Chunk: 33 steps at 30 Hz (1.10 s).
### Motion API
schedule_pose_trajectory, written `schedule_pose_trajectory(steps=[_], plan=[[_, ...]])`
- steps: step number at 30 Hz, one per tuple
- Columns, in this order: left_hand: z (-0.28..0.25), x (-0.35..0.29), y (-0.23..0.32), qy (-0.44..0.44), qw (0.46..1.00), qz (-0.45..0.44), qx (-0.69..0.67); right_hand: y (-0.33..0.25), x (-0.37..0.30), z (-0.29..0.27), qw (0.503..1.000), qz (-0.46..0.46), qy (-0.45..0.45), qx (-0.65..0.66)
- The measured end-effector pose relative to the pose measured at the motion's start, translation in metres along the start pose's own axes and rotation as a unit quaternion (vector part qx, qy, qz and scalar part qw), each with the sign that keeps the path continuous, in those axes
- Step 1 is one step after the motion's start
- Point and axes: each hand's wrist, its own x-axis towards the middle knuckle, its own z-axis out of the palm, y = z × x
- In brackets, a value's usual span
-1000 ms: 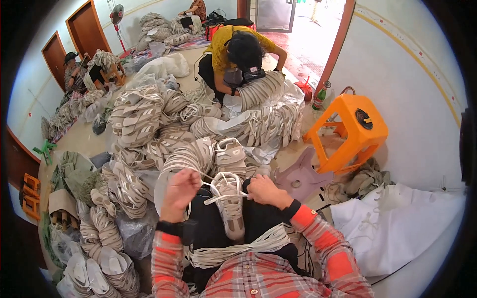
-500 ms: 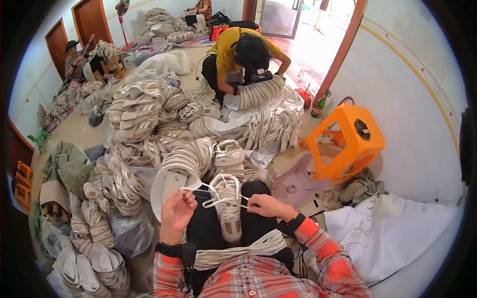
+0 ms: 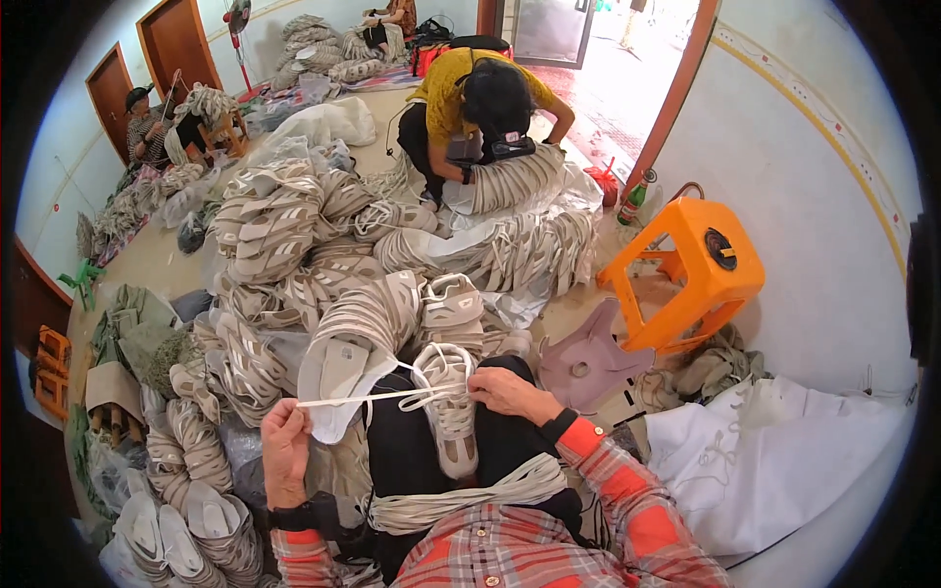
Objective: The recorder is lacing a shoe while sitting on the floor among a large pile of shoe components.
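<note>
A beige and white sneaker upper (image 3: pixel 451 416) rests across my lap, its toe toward me. My left hand (image 3: pixel 286 446) is out to the left, pinching the end of a flat white shoelace (image 3: pixel 365 398) that runs taut from the upper. At the upper's right edge, the fingers of my right hand (image 3: pixel 515 394) are closed on the lace near the eyelets; their tips partly hide it. A bundle of loose off-white laces (image 3: pixel 470 495) lies over my lap, close to my waist.
Stacked shoe uppers (image 3: pixel 358 323) stand just ahead and left, with more piles beyond. A person in yellow (image 3: pixel 470 93) bends over another stack ahead. To the right are an orange stool (image 3: pixel 730 255), a mauve plastic piece (image 3: pixel 583 358) and white sheeting (image 3: pixel 765 451).
My left hand has moved left and down, drawing the lace out longer and straight. My right hand has shifted left, up against the upper's edge. The loop over the upper has shrunk.
</note>
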Motion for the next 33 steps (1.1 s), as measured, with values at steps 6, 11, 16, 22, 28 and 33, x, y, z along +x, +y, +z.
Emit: schedule_pose_trajectory(steps=[6,11,16,22,28,33], plan=[[-0.004,-0.007,-0.007,0.063,0.797,0.127,0.587,-0.028,-0.014,-0.003,0.998,0.032,-0.018,-0.053],[0.021,0.012,-0.028,0.096,0.707,0.233,0.661,-0.072,-0.026,0.007,0.992,0.068,0.026,-0.101],[0.055,0.018,-0.022,0.097,0.756,0.23,0.606,-0.081,-0.034,0.025,0.989,0.073,0.068,-0.113],[0.111,0.022,-0.001,-0.402,0.812,0.109,0.409,-0.084,-0.02,0.011,0.992,0.087,0.074,-0.053],[0.102,0.106,-0.117,-0.15,0.761,0.014,0.631,-0.069,-0.029,0.022,0.992,-0.012,0.046,-0.118],[0.116,0.113,-0.166,-0.131,0.647,0.11,0.743,-0.075,-0.027,0.017,0.993,-0.024,0.049,-0.105]])
